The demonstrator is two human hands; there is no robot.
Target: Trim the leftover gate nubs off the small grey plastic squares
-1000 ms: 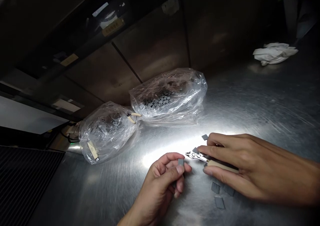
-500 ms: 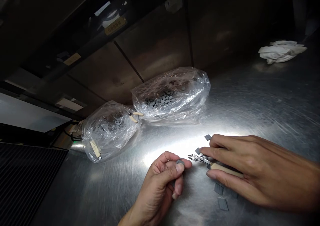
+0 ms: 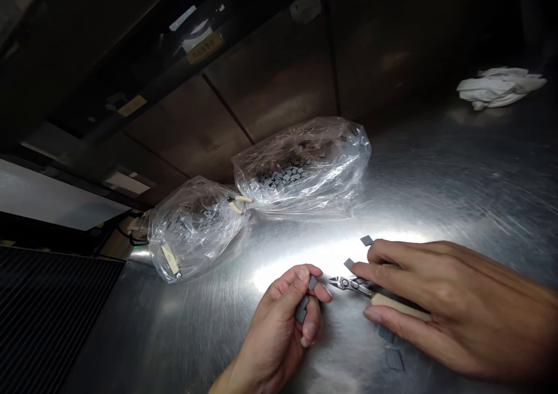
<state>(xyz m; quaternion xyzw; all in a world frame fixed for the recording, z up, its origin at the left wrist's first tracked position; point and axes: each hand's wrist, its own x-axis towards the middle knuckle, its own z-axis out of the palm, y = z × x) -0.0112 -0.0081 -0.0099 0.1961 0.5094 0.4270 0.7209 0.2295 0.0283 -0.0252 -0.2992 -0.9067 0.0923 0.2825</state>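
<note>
My left hand is closed on small grey pieces; one piece shows between thumb and index finger, and others lie against the curled fingers. My right hand is wrapped over pliers with cream handles, whose metal tip points left and lies close to the left fingertips. The right index fingertip is at a grey square. Another square lies just beyond the right fingers, and a further one rests on the metal table below the right hand.
Two clear plastic bags, one in the middle and one at the left, hold many grey pieces. Cream-handled pliers lie between them. A crumpled white cloth sits at the back right of the metal table.
My left thumb has shifted up and back, uncovering more of the grey pieces. The pliers in my right hand have tilted slightly and sit a little lower. The view has shifted slightly.
</note>
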